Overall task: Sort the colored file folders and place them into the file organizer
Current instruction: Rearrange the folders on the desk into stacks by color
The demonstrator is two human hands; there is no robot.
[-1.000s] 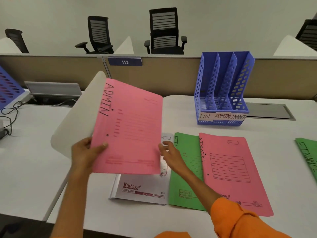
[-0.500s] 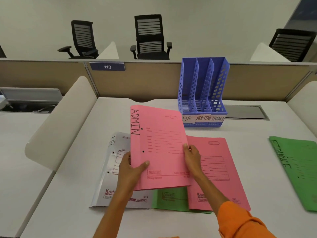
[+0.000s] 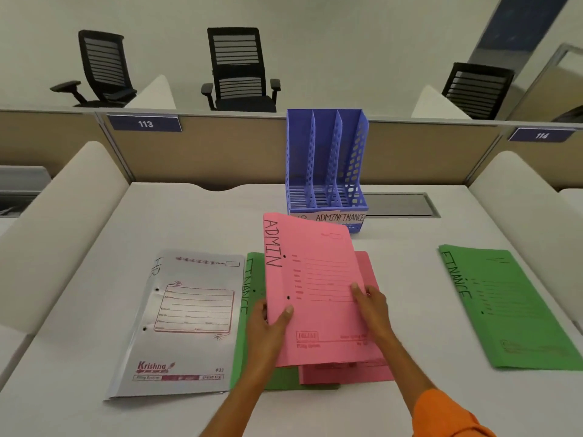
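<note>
White desk, tan partition, three black chairs; perhaps window right.

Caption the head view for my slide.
Left hand and right hand hold a pink ADMIN folder over another pink folder, near the empty blue organizer.

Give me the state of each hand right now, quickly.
Left hand: grips the pink ADMIN folder at its left edge, thumb on top.
Right hand: holds the same folder at its right edge.
</note>
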